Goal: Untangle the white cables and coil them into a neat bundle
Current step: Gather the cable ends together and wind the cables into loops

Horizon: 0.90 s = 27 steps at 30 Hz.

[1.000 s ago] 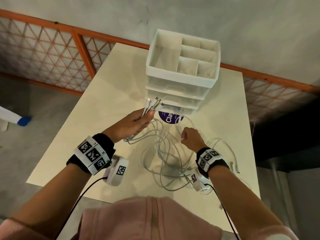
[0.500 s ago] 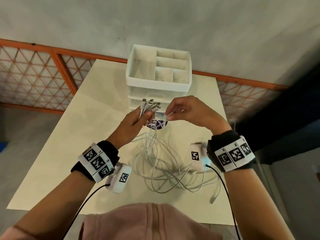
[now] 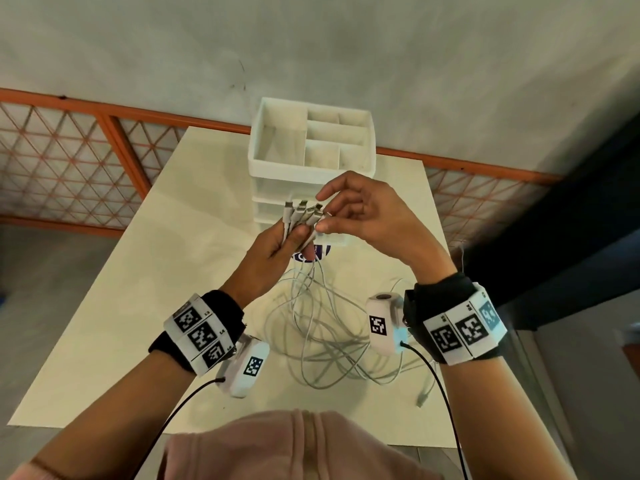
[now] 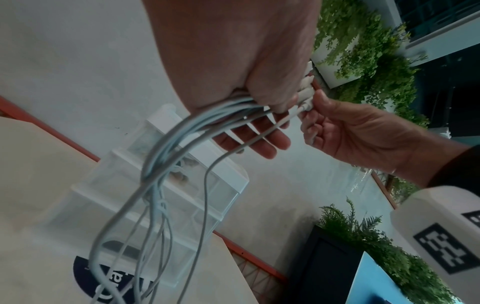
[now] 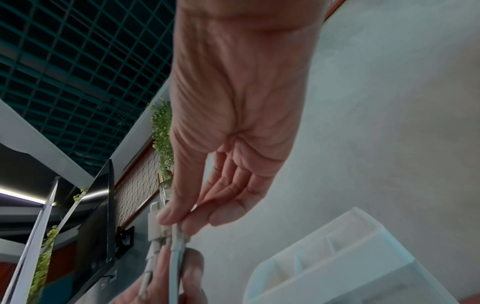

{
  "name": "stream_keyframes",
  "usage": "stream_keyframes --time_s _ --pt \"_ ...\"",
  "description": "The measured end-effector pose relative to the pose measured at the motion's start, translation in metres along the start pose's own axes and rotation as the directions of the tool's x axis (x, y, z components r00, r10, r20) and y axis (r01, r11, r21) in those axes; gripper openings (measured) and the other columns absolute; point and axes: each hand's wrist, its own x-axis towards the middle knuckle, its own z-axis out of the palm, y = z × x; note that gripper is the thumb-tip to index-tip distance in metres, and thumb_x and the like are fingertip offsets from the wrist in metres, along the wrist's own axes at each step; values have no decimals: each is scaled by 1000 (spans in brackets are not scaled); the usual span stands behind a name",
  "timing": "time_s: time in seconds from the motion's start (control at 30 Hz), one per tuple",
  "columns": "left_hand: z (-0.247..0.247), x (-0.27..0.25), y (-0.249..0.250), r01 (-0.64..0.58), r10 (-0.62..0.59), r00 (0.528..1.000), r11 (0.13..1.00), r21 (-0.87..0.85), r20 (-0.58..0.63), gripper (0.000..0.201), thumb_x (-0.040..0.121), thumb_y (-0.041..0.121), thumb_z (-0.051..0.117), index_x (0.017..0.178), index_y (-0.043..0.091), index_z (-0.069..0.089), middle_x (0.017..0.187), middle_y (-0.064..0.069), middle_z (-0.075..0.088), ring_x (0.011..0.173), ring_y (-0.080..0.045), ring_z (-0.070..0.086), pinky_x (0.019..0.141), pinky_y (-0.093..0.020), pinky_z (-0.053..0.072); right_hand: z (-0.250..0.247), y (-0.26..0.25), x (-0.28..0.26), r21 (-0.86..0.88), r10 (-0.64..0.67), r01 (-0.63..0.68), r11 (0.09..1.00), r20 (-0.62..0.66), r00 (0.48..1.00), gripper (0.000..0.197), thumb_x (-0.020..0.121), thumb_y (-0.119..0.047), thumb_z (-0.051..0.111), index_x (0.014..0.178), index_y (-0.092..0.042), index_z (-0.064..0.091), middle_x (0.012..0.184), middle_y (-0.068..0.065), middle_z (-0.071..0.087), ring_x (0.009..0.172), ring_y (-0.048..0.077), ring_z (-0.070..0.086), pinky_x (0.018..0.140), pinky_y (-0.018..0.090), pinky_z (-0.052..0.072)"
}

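Several white cables (image 3: pixel 325 327) hang in a loose tangle from my raised left hand (image 3: pixel 277 251) down onto the table (image 3: pixel 145 306). That hand grips the gathered connector ends (image 3: pixel 301 216) in a bunch, plugs pointing up. My right hand (image 3: pixel 360 216) is beside it and pinches one connector end (image 5: pixel 179 236) between thumb and forefinger. The left wrist view shows the cable strands (image 4: pixel 161 164) leaving my left hand's (image 4: pixel 262 88) grip, with my right hand (image 4: pixel 345 133) at the plugs. One loose plug end (image 3: pixel 423 398) lies on the table at the right.
A white drawer organiser (image 3: pixel 311 157) with open top compartments stands at the back of the table, just behind my hands. A round purple sticker (image 3: pixel 313 252) lies in front of it. An orange-framed mesh railing (image 3: pixel 86 161) runs behind the table.
My right hand rose from the tangle on the table to the bundle of plugs and now pinches one. My left hand lifted the gathered ends slightly higher.
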Motion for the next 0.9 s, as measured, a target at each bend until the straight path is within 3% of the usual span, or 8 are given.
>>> stream_keyframes --time_s 0.1,0.23,0.4,0.53,0.67,0.77,0.9 --pt "3 -1 5 -14 14 1000 1000 10 -18 24 101 24 33 88 26 53 65 -2 53 60 -2 49 65 -10 40 4 -1 0 43 -3 4 999 -16 1000 35 74 -8 78 104 -6 61 78 9 64 68 14 68 70 24 55" --pt "7 -1 7 -23 25 998 999 25 -60 22 101 25 32 85 28 47 60 3 40 50 -2 37 53 -12 33 8 0 0 62 -13 15 998 -35 999 31 77 -10 76 105 -5 63 80 18 63 70 20 71 73 27 57" --pt "10 -2 5 -55 57 997 997 49 -51 23 95 41 28 81 30 42 61 6 39 54 -6 35 55 -15 33 8 4 1 21 -31 32 999 -47 998 21 83 -5 70 102 -3 64 90 26 64 66 12 69 69 17 53" --pt "11 -1 7 -43 47 997 998 56 -60 26 94 40 28 75 29 41 61 5 41 56 -6 37 57 -15 35 6 7 2 8 -27 27 1000 -47 999 16 84 -5 68 100 -6 63 87 19 64 66 10 67 69 17 53" --pt "9 1 7 -28 29 998 999 35 -54 24 94 42 30 73 41 43 60 8 38 54 -6 33 54 -16 31 6 7 4 0 -54 54 999 -7 999 20 84 -7 69 103 -10 65 90 26 60 68 15 62 71 20 53" --pt "6 2 5 -3 4 1000 1000 30 -31 28 93 45 31 73 52 48 62 4 37 58 -10 33 57 -27 33 7 7 7 -73 -107 111 991 51 993 25 85 -13 68 108 -21 67 88 24 59 65 15 59 72 24 54" --pt "3 3 1 56 -56 998 998 -6 0 25 95 51 34 78 43 50 70 -1 42 67 -17 39 70 -37 40 8 7 10 -96 -111 115 989 49 993 19 87 -15 66 105 -21 67 86 19 63 63 12 60 71 21 54"
